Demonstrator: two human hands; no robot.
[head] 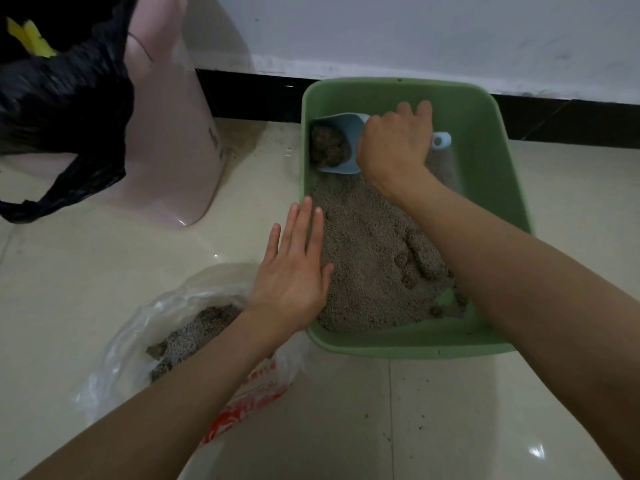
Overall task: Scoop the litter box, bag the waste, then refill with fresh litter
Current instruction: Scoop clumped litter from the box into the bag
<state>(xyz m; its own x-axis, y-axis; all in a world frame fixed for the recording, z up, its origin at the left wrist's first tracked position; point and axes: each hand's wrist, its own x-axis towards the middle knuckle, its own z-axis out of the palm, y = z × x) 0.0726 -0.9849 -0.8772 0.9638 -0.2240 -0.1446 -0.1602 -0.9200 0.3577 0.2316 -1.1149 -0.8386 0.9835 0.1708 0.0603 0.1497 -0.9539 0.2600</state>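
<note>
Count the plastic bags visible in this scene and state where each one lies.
2. A black bag lines the pink bin at upper left; a clear bag holding scooped litter lies on the floor under the left forearm. Others may sit outside the view.

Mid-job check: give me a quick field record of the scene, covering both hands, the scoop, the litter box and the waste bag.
right hand: grips the blue scoop handle
scoop load: one dark clump, held over the box's far left corner
left hand: open, flat, over the near left rim
green litter box: grey litter, more clumps near the right forearm
clear plastic bag: on the floor to the left, already holds scooped litter
pink bin: black liner
</note>
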